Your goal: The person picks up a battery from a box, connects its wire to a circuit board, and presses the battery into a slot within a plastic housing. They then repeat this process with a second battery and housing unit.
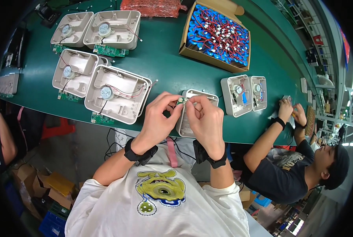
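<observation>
Between my two hands, over a white plastic housing [185, 128], is a small green circuit board [180, 101]. My left hand [160, 116] pinches it by its left side with thumb and forefinger. At the board's right edge, the thumb and forefinger of my right hand [207, 124] are closed on it, the other fingers curled in. Any wire or plug at the fingertips is too small to make out. My hands cover much of the housing, which lies on the green table near its front edge.
Left, open housings [117, 106] with round motors and green boards [101, 118] stand on the green table [160, 59]. A carton [212, 62] of blue wired cells and a red bubble-wrap pack [153, 8] lie behind. Right are two smaller housings [235, 106] and a co-worker [283, 170].
</observation>
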Demonstrator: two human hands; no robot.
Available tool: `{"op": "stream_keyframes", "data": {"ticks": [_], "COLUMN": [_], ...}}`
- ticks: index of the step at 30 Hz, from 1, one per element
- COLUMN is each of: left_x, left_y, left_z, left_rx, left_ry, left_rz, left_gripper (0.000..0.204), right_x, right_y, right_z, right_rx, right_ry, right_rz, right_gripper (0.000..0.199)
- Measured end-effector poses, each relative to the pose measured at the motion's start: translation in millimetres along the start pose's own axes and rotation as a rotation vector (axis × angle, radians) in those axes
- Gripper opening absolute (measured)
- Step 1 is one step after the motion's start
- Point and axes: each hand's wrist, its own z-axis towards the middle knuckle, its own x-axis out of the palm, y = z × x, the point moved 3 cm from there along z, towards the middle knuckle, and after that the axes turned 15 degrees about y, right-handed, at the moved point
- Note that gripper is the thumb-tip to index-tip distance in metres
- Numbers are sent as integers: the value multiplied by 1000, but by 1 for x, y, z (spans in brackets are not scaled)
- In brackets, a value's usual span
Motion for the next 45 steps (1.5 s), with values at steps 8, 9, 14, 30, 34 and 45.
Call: {"op": "stream_keyframes", "data": {"ticks": [8,9,14,30,34,45], "left_x": [-1,-2,-3,-9,-8,-1], "left_y": [-6,-8,-18,-9,7,2], "left_z": [1,1,2,7,3,2], "left_rx": [39,54,131,162,104,143], "left_ry": [-13,-9,-7,40,20,1], "left_rz": [46,83,223,162,122,124], "left_gripper": [26,26,27,26,25,23], "right_x": [-4,-4,-2,4,-30,-81], "right_y": [2,3,7,4,14,-5], "right_z": [-1,-1,-2,2,21,122], "right_rx": [-30,-52,-94,-35,-104,-112], "right_ry": [-13,-26,-49,-18,54,-54], "right_rz": [-33,-69,-171,-188,-233,-583], "right_gripper": [7,7,7,4,9,15]}}
